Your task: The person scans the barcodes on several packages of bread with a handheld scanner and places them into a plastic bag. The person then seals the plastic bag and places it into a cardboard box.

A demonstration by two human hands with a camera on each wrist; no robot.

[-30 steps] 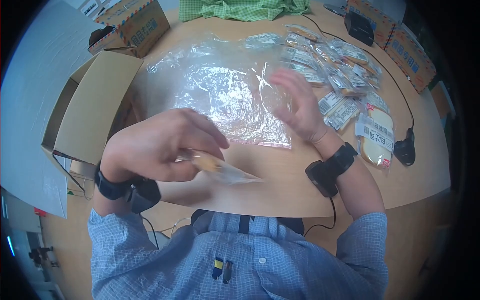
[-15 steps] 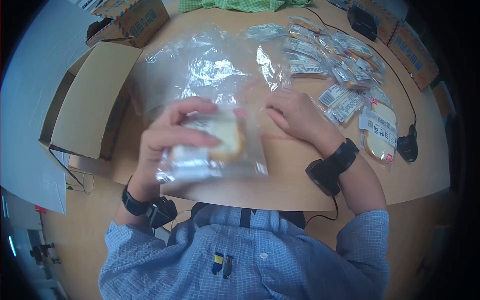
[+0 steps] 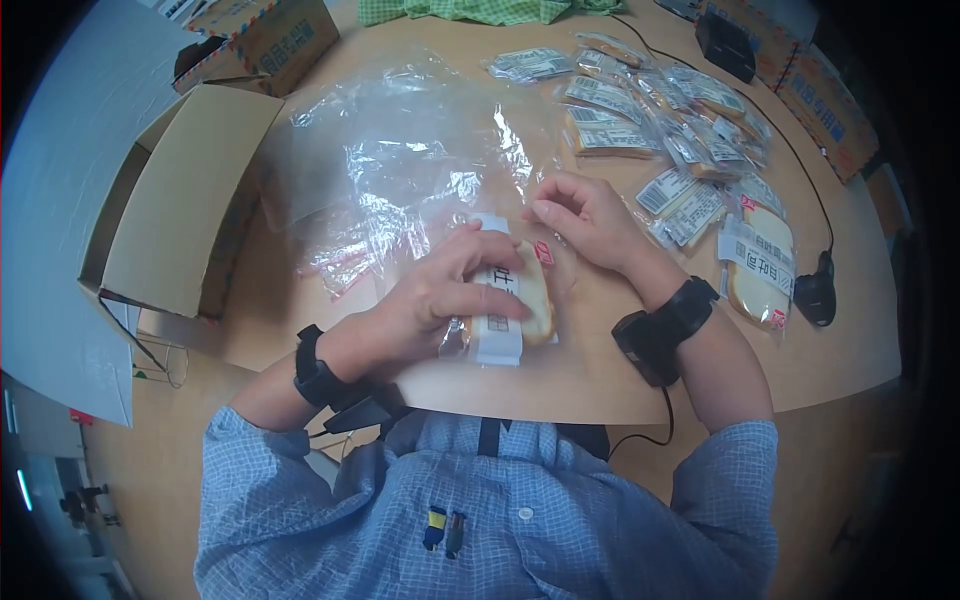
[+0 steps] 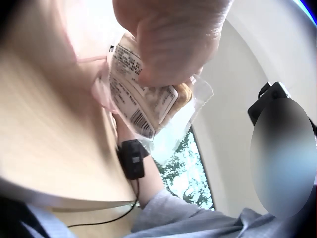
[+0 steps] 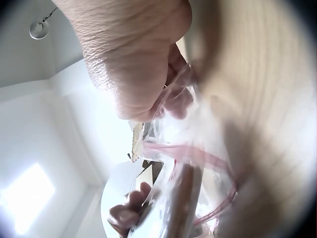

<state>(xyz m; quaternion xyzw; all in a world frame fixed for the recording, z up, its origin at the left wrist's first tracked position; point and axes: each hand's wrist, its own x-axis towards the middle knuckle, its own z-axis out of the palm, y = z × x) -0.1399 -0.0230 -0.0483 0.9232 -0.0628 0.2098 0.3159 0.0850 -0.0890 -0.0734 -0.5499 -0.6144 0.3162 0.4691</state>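
My left hand (image 3: 455, 285) grips a packaged slice of white bread (image 3: 540, 290) in clear wrap with a white printed band, low over the near middle of the table. In the left wrist view, the pack's printed back label (image 4: 129, 94) with a barcode shows below the fingers. Just right of the pack, my right hand (image 3: 600, 230) pinches the edge of a large clear plastic bag (image 3: 400, 140). The right wrist view shows the bag's pink strip (image 5: 198, 156) hanging beneath that hand, with the bread pack's edge (image 5: 185, 198) at the bag's mouth.
An open cardboard box (image 3: 185, 200) stands at the left, with a printed box (image 3: 265, 45) behind it. Several packed bread slices (image 3: 690, 110) lie piled at the back right; one more pack (image 3: 760, 265) lies nearer. A green checked cloth (image 3: 480, 10) lies at the back.
My left hand has turned the bread pack from edge-on to flat and brought it right, to the bag's mouth. My right hand has come down from above the bag onto its edge.
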